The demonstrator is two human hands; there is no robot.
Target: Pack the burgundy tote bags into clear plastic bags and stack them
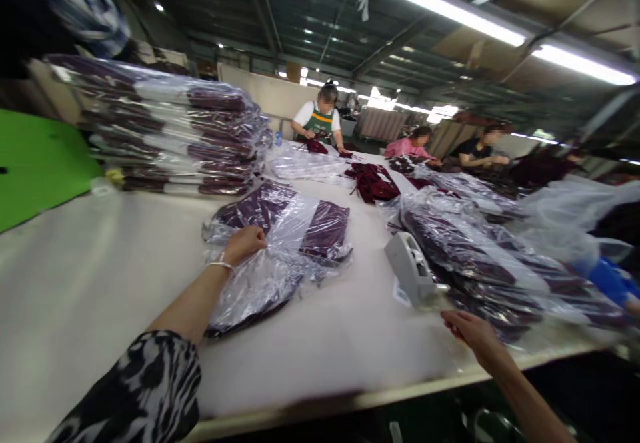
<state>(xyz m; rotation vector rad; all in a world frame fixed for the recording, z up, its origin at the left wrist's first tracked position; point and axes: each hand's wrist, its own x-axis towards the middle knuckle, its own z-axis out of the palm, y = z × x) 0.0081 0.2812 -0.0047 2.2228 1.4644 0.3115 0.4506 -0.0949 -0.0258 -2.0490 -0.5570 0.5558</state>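
A folded dark purple garment in a clear plastic bag [325, 229] lies on the table in front of me, a white band across its middle. My left hand [245, 244] is closed on the bag's loose plastic, at the garment's near edge. Off to the right stands a grey tape dispenser [407, 266], its cutting end toward me. Just beyond that end is my right hand [465, 331], fingers pinched together. Whether a piece of tape is between those fingertips is too small to tell.
A tall stack of bagged garments [175, 133] stands back left beside a green board [40, 163]. More bagged garments [465, 249] are piled right of the dispenser. Loose maroon garments [373, 183] lie farther back. Several people work around the table [350, 356].
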